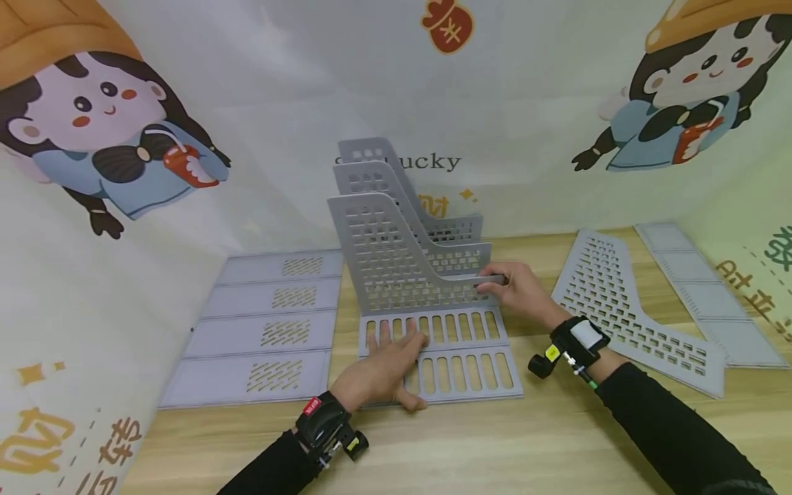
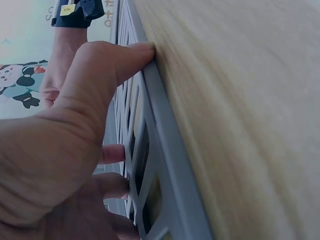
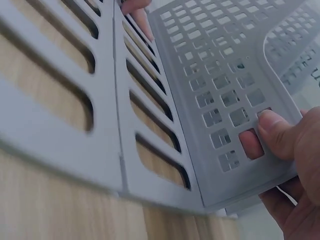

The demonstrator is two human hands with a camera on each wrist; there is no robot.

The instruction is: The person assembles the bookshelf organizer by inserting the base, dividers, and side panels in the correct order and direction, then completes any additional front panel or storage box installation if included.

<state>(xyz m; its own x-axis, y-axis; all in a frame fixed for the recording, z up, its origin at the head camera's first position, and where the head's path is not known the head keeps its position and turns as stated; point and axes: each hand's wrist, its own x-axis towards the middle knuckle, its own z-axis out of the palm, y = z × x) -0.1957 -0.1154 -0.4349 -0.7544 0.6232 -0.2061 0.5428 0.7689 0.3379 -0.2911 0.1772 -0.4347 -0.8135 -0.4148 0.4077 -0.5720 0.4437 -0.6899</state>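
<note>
Three grey perforated divider panels stand upright in a row on a slotted grey base, like a file rack. My right hand pinches the low right end of the front divider panel. In the right wrist view the thumb lies on the panel's near face, and a fingertip shows through one of its holes. My left hand rests on the slotted base with fingers spread over the slots. Its thumb touches the base's front edge in the left wrist view.
A flat grey panel with slotted patches lies on the wooden table to the left. To the right lie a loose perforated side panel and a long grey panel. A printed cloth hangs behind.
</note>
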